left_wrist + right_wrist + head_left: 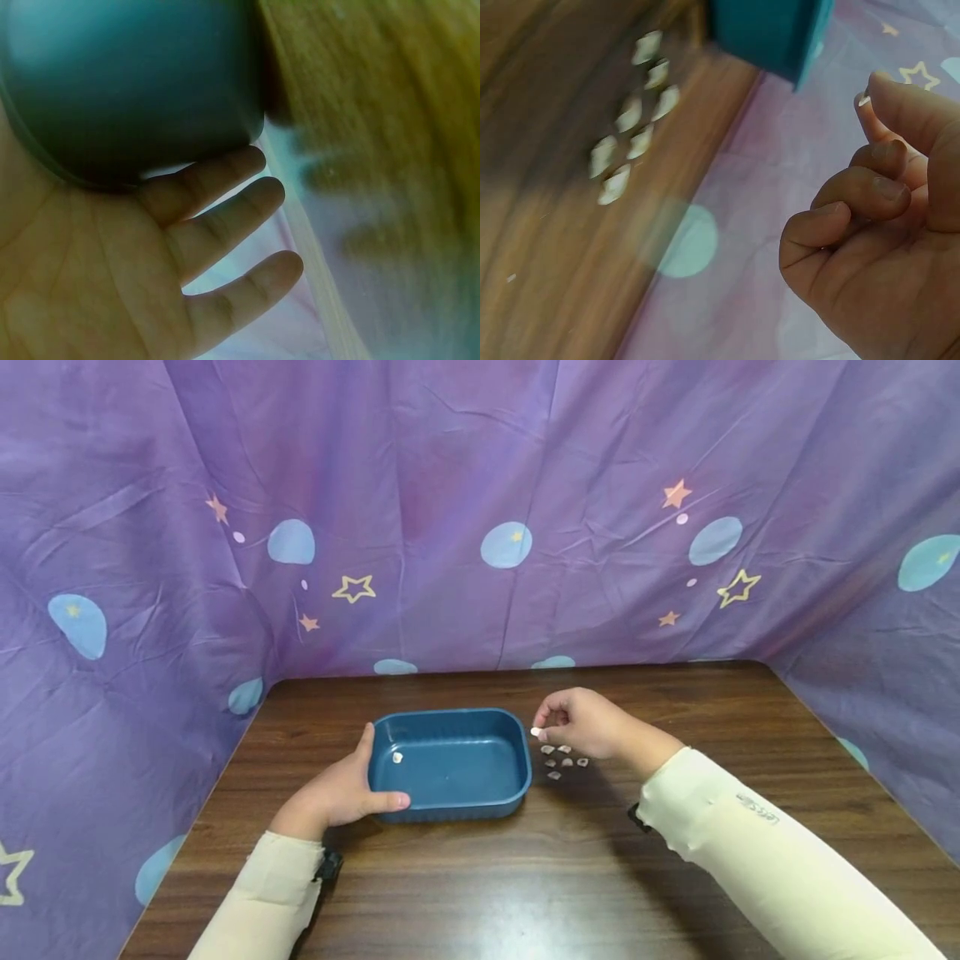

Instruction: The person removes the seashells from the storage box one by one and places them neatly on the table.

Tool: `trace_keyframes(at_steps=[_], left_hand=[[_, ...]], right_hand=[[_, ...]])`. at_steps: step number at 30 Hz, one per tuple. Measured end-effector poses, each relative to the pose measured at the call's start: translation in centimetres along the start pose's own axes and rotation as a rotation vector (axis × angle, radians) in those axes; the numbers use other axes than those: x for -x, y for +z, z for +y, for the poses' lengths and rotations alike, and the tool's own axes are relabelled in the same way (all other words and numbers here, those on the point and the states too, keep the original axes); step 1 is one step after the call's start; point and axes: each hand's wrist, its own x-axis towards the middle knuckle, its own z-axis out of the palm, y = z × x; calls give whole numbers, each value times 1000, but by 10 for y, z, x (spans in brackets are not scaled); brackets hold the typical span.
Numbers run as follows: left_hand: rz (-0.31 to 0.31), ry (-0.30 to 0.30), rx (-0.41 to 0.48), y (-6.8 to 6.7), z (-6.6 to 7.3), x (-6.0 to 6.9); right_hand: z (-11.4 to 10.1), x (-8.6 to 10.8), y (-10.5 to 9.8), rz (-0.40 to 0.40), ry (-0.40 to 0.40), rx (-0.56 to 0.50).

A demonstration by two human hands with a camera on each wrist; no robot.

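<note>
A blue plastic basin stands on the table, with one small whitish, shell-like piece inside near its left end. My left hand holds that end, thumb along the front rim and index finger at the back left corner; in the left wrist view the other fingers extend beside the basin wall. Just beyond the basin's right rim, my right hand pinches another whitish piece between thumb and index finger, above the table. Several similar pieces lie below that hand.
The brown wooden table ends at the back against a purple curtain printed with stars and blue ovals. Curtain also hangs at both sides. A tiny white speck lies on the table in the right wrist view.
</note>
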Motion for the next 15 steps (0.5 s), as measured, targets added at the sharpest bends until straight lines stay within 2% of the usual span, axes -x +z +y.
trace_keyframes(at_steps=[9,15], left_hand=[[5,4,11,0,0,0],[17,28,7,0,-3,-1]], right_hand=[[28,20,2,-39,50,37],[38,28,11,-67,68,104]])
